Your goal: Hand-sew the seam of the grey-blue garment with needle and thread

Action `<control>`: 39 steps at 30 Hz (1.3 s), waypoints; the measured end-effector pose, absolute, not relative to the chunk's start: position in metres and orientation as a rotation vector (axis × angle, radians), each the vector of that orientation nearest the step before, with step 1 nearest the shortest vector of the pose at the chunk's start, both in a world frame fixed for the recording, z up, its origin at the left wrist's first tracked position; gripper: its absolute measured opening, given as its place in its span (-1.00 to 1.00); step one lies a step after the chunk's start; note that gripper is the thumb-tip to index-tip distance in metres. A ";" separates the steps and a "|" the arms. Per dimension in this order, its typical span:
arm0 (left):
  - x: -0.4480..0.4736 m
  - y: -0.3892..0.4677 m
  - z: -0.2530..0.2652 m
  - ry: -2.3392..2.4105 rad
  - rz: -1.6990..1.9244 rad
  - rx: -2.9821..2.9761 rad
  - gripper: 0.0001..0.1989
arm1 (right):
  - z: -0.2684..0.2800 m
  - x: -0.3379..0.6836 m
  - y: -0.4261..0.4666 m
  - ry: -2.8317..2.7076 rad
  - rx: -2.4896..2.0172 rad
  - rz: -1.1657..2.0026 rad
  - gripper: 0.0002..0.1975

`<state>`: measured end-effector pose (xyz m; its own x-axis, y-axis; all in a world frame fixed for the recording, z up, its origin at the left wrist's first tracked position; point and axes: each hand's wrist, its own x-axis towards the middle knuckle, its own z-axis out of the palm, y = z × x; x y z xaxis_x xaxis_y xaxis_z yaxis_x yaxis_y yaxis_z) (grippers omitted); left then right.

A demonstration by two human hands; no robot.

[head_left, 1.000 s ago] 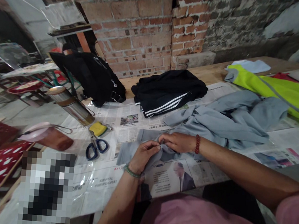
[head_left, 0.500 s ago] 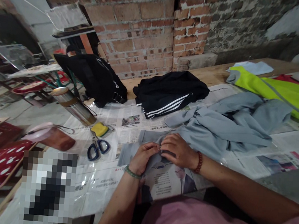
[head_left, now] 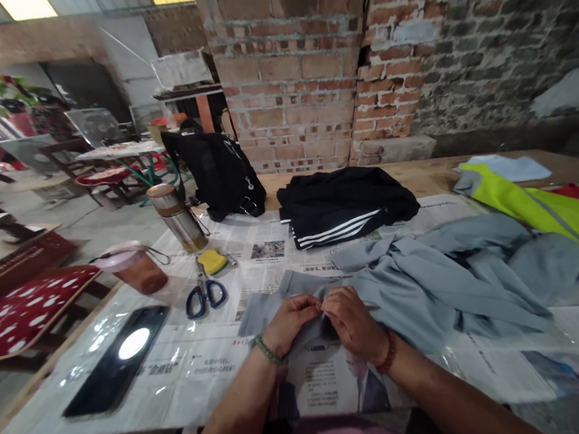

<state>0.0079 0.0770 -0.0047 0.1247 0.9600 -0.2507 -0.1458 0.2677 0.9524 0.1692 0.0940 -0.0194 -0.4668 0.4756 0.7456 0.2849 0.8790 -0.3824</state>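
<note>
A grey garment [head_left: 409, 280] lies crumpled on the newspaper, and one end of it runs under both hands. My left hand [head_left: 291, 324] pinches the cloth between thumb and forefinger, a green bead bracelet on its wrist. Right against it, my right hand [head_left: 354, 324] has its fingers curled onto the same bit of cloth, their tips meeting the left ones; a reddish bead bracelet circles this wrist. Whether something small such as a needle sits between the fingertips cannot be made out. Blue-handled scissors [head_left: 205, 297] lie to the left, beside a yellow object [head_left: 212, 261].
A phone [head_left: 116, 360], a lidded pink cup [head_left: 135, 266] and a steel flask [head_left: 178, 216] stand or lie along the table's left side. Behind are a black bag [head_left: 217, 174], black striped clothing [head_left: 348, 205] and a yellow-green vest [head_left: 535, 206]. A brick wall [head_left: 283, 96] rises beyond.
My head view has tilted up and turned left, so everything appears shifted right and lower. Both hands stay together on the grey garment, the right fingers slightly more closed.
</note>
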 end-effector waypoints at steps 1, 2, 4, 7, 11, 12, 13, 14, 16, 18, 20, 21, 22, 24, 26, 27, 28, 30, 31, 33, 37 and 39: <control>0.008 0.077 -0.006 1.128 1.007 0.960 -0.85 | -0.020 0.168 0.094 -2.078 -0.549 0.265 -0.84; 0.007 0.077 -0.007 1.130 1.002 0.969 -0.85 | -0.020 0.167 0.094 -2.070 -0.549 0.282 -0.84; 0.007 0.078 -0.010 1.146 0.995 0.988 -0.86 | -0.019 0.166 0.093 -2.052 -0.544 0.310 -0.83; 0.007 0.080 -0.015 1.201 1.020 1.049 -0.85 | -0.014 0.165 0.091 -2.011 -0.537 0.372 -0.84; 0.006 0.081 -0.015 1.168 0.989 1.027 -0.83 | 0.002 0.166 0.093 -1.808 -0.628 0.821 -0.90; 0.005 0.081 -0.014 1.149 0.973 1.000 -0.82 | 0.006 0.166 0.095 -1.694 -0.654 1.027 -0.91; 0.005 0.080 -0.013 1.136 0.963 0.977 -0.82 | 0.010 0.166 0.099 -1.560 -0.665 1.245 -0.90; 0.004 0.080 -0.011 1.128 0.959 0.957 -0.82 | 0.013 0.167 0.103 -1.420 -0.660 1.455 -0.87; 0.004 0.079 -0.009 1.121 0.969 0.922 -0.83 | 0.020 0.170 0.112 -1.177 -0.616 1.796 -0.81; 0.004 0.079 -0.008 1.116 0.987 0.906 -0.83 | 0.026 0.174 0.121 -1.040 -0.573 2.011 -0.74; 0.004 0.079 -0.008 1.107 0.993 0.892 -0.83 | 0.030 0.176 0.130 -0.998 -0.563 2.092 -0.70; 0.004 0.079 -0.009 1.106 0.990 0.890 -0.82 | 0.031 0.177 0.133 -1.012 -0.563 2.073 -0.71; 0.003 0.080 -0.009 1.105 0.986 0.888 -0.82 | 0.031 0.176 0.136 -1.049 -0.566 2.018 -0.74; 0.003 0.080 -0.010 1.106 0.979 0.878 -0.82 | 0.031 0.174 0.142 -1.185 -0.586 1.822 -0.80; 0.003 0.080 -0.010 1.106 0.973 0.863 -0.82 | 0.031 0.173 0.147 -1.383 -0.632 1.574 -0.84; 0.003 0.080 -0.010 1.104 0.973 0.854 -0.82 | 0.032 0.174 0.150 -1.492 -0.660 1.445 -0.85; 0.003 0.080 -0.010 1.104 0.972 0.846 -0.82 | 0.032 0.174 0.152 -1.596 -0.684 1.319 -0.85; 0.003 0.079 -0.010 1.104 0.973 0.844 -0.82 | 0.034 0.177 0.158 -1.762 -0.710 1.089 -0.84; 0.003 0.079 -0.010 1.105 0.972 0.848 -0.83 | 0.036 0.179 0.161 -1.817 -0.711 0.993 -0.83; 0.003 0.078 -0.009 1.108 0.967 0.856 -0.83 | 0.038 0.181 0.168 -1.879 -0.706 0.854 -0.81; 0.003 0.078 -0.009 1.113 0.963 0.865 -0.84 | 0.040 0.183 0.184 -1.891 -0.736 0.742 -0.80; 0.003 0.078 -0.009 1.115 0.961 0.866 -0.83 | 0.040 0.183 0.192 -1.876 -0.767 0.702 -0.81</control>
